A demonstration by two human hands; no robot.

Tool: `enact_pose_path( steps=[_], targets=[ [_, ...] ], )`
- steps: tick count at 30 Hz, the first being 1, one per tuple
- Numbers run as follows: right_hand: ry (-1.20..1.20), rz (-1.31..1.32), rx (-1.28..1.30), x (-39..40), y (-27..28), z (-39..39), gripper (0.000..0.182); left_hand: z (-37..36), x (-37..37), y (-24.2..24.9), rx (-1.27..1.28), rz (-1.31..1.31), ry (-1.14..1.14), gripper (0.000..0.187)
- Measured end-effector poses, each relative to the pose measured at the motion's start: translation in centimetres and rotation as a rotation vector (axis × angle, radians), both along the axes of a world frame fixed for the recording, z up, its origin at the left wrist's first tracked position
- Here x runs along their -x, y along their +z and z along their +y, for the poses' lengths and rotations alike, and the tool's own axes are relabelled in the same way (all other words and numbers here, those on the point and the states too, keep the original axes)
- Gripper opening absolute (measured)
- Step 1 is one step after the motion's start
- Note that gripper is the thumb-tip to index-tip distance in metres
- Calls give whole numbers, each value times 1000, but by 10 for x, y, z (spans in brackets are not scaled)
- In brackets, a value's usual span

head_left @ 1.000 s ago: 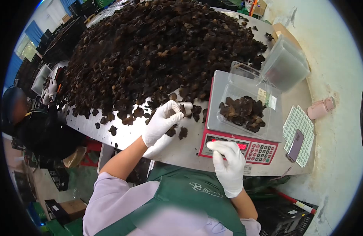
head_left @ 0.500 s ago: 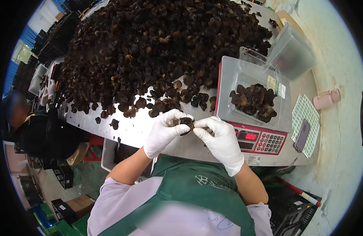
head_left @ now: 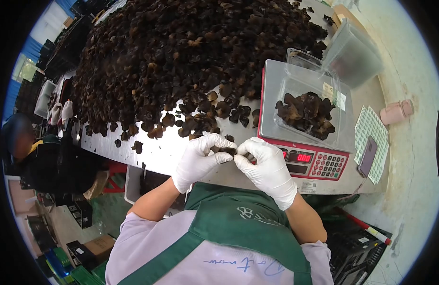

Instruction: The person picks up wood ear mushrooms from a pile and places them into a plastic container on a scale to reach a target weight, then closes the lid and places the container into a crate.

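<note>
Both my hands wear white gloves and meet over the near table edge. Between them is a small dark wood ear mushroom (head_left: pixel 227 151). My left hand (head_left: pixel 202 159) pinches it with thumb and forefinger, and my right hand (head_left: pixel 265 166) grips its other side. Beyond them rises a big heap of wood ear mushrooms (head_left: pixel 195 57), with loose pieces near its front. To the right, a red and grey digital scale (head_left: pixel 271 114) bears an open clear plastic box (head_left: pixel 340 126) holding a cluster of wood ears (head_left: pixel 305 115). Its display reads 0.00.
Stacked clear boxes (head_left: pixel 352 54) stand behind the scale. A phone (head_left: pixel 367 156) lies on a label sheet (head_left: pixel 376 128), beside a pink bottle (head_left: pixel 396 112). At left, another person (head_left: pixel 53 164) sits by the table. A light bin (head_left: pixel 133 185) sits below the table edge.
My fingers have shifted on the mushroom, which now shows less between them. My hands stay close together in nearly the same place. The view has tilted slightly.
</note>
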State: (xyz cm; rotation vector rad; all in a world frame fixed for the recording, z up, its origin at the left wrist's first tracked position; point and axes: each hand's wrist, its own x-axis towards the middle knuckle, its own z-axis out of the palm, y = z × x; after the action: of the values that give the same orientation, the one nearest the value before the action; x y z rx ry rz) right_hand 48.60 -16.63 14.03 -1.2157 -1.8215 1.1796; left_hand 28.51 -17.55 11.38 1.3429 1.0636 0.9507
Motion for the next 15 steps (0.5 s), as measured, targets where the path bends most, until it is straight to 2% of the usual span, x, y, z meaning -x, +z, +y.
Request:
enact_pose_path(
  steps=[2, 4, 7, 13, 15],
  targets=[
    [-28, 20, -23, 1, -4, -2, 8, -3, -4, -1, 13, -28, 28, 18],
    [-53, 40, -47, 2, -3, -4, 8, -6, -8, -5, 105, -230, 89, 18],
    [-107, 64, -38, 5, -2, -7, 6, -9, -11, -3, 168, -307, 136, 18],
    [-219, 334, 186, 12, -13, -15, 4, -11, -14, -11, 136, -439, 146, 18],
    [-260, 177, -127, 13, -11, -16, 5, -10, -17, -18, 141, -469, 164, 17]
  ],
)
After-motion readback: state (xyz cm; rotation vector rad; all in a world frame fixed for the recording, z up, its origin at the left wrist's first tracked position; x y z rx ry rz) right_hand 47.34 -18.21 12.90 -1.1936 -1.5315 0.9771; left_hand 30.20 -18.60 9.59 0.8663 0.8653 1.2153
